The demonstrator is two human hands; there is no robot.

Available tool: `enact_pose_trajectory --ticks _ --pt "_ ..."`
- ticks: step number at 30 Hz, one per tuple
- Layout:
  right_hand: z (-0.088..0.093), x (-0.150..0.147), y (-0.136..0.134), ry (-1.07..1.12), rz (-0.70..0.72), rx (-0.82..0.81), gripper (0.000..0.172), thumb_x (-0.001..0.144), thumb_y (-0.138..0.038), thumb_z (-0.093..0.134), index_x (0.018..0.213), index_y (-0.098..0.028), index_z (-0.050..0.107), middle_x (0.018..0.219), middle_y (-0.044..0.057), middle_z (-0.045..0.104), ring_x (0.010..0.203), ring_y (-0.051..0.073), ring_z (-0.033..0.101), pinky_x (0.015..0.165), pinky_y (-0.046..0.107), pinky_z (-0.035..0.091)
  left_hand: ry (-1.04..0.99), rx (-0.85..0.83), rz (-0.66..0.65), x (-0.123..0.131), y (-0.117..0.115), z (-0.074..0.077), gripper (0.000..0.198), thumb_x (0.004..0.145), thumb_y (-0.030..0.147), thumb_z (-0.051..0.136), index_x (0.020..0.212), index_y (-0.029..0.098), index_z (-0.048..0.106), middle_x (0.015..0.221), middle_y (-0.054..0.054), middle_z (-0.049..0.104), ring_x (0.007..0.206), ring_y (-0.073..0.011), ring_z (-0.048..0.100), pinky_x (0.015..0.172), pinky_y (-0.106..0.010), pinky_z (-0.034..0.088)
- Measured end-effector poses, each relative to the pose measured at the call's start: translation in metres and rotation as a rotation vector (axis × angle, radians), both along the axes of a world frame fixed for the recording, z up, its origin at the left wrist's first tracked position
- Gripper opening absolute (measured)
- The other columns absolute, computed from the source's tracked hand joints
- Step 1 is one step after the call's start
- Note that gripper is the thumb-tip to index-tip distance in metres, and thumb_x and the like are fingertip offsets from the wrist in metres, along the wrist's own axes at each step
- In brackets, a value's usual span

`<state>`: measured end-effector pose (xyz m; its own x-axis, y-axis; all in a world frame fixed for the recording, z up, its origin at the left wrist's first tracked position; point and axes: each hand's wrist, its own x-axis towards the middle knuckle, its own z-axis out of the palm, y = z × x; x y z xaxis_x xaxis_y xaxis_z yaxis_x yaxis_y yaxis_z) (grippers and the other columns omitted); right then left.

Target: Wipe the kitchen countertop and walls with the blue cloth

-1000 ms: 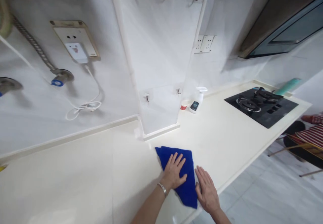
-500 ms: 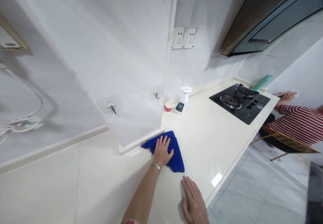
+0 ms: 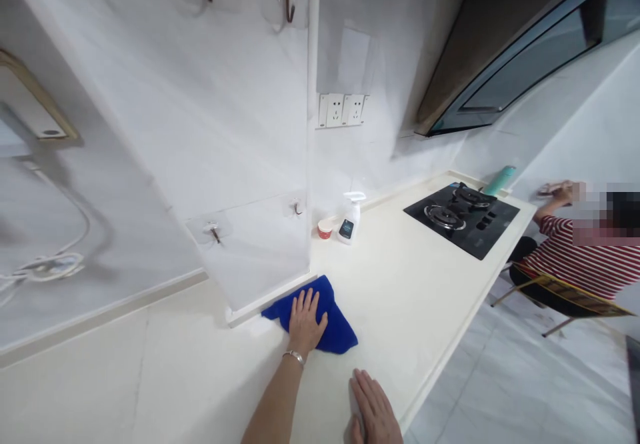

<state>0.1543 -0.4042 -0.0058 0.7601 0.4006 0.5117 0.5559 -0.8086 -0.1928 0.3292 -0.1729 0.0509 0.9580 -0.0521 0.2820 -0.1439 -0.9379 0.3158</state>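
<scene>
While spreading the left hand (image 3: 306,324) flat over the blue cloth (image 3: 333,327) on the counter (image 3: 400,297) beside the pillar (image 3: 245,137), resting the right hand (image 3: 376,412) palm-down, with fingers together, farther from that pillar; possibly risking bunching the cloth by pushing too hard against the pillar.

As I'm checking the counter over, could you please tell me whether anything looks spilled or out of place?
Nothing stands out: I see no spill on the counter, the bottle and tub stand upright, and the cloth lies under the left hand.
</scene>
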Motion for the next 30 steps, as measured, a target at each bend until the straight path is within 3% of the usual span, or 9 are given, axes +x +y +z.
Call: enact_pose_trajectory --ticks 8,13,18,21,24,27,30 --pt "0.006 -0.003 0.002 -0.065 -0.019 -0.002 0.075 0.09 -0.019 0.05 0.163 -0.019 0.033 0.159 0.009 0.048 0.142 0.031 0.053 0.108 0.047 0.056 -0.028 0.03 0.187 -0.069 0.084 0.003 0.058 0.096 0.038 0.047 0.15 0.018 0.051 0.158 -0.011 0.051 0.15 -0.0345 0.044 0.126 -0.06 0.036" --pt "0.006 -0.004 0.005 -0.115 -0.027 -0.028 0.071 0.092 -0.02 0.047 0.162 -0.017 0.032 0.158 0.011 0.049 0.142 0.029 0.052 0.109 0.048 0.054 -0.08 -0.013 0.326 -0.108 0.11 -0.006 0.053 0.1 0.036 0.04 0.147 0.019 0.055 0.158 -0.011 0.051 0.148 -0.0356 0.045 0.124 -0.062 0.039" --pt "0.001 -0.006 0.007 -0.094 -0.034 -0.028 0.07 0.094 -0.022 0.047 0.162 -0.017 0.031 0.16 0.01 0.048 0.145 0.029 0.049 0.111 0.049 0.051 -0.146 -0.126 0.324 -0.141 0.104 -0.021 0.051 0.102 0.039 0.034 0.135 0.018 0.066 0.147 -0.01 0.062 0.141 -0.0316 0.055 0.122 -0.059 0.043" --pt "0.0 -0.007 0.007 -0.067 -0.037 -0.007 0.07 0.095 -0.022 0.047 0.163 -0.019 0.029 0.161 0.01 0.046 0.147 0.029 0.046 0.114 0.049 0.049 -0.191 -0.227 0.34 -0.148 0.096 -0.027 0.056 0.102 0.046 0.032 0.123 0.014 0.071 0.135 -0.014 0.071 0.133 -0.0285 0.063 0.123 -0.053 0.045" --pt "0.0 -0.007 0.007 -0.048 -0.035 0.015 0.07 0.096 -0.022 0.047 0.164 -0.019 0.028 0.161 0.009 0.046 0.147 0.029 0.045 0.115 0.049 0.048 -0.243 -0.341 0.514 -0.141 0.087 -0.031 0.066 0.101 0.055 0.03 0.122 0.006 0.068 0.128 -0.024 0.072 0.125 -0.033 0.068 0.117 -0.055 0.049" --pt "0.001 -0.007 0.007 -0.062 -0.028 0.006 0.071 0.095 -0.022 0.047 0.164 -0.018 0.029 0.16 0.009 0.047 0.147 0.029 0.046 0.114 0.049 0.049 -0.286 -0.462 0.779 -0.124 0.079 -0.031 0.074 0.101 0.058 0.026 0.126 -0.002 0.061 0.111 -0.032 0.074 0.106 -0.0406 0.074 0.092 -0.06 0.06" --pt "0.003 -0.006 0.006 -0.08 -0.025 -0.011 0.072 0.094 -0.021 0.048 0.164 -0.017 0.028 0.159 0.009 0.048 0.146 0.029 0.048 0.113 0.048 0.049 -0.341 -0.55 0.903 -0.104 0.066 -0.028 0.069 0.103 0.053 0.022 0.133 -0.001 0.054 0.105 -0.03 0.074 0.094 -0.0368 0.075 0.083 -0.053 0.062"
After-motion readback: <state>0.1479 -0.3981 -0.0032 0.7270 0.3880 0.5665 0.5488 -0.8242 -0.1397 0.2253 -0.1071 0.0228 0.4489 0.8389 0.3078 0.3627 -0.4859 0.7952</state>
